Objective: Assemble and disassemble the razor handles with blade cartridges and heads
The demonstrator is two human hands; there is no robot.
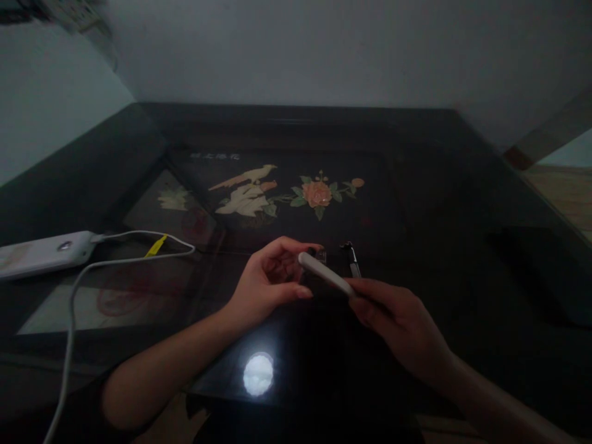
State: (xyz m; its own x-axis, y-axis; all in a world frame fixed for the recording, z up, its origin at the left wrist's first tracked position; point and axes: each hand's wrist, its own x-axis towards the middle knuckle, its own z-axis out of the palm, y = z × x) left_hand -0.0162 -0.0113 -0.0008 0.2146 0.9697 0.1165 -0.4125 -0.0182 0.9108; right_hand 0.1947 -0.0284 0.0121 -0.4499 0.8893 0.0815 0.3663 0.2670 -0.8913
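Observation:
My left hand (272, 271) is raised over the middle of the table, fingers curled and thumb apart from them. A small clear object (322, 254) with a dark part shows at its fingertips, and it seems to be gripped there; its kind is hard to make out. My right hand (398, 314) pinches one end of a slim white object (326, 272) with a rounded tip. That tip points left, into the space between my left thumb and fingers. Just beyond my right fingers, a shiny metal nail clipper (354, 264) lies on the dark tabletop.
A white power bank (46, 254) lies at the left, its white cable (134, 263) looping towards the front edge with a yellow tag (157, 245). The dark glossy table (296, 129) bears bird and flower inlays. A dark flat object (541, 265) lies at the right. A pale wall stands behind.

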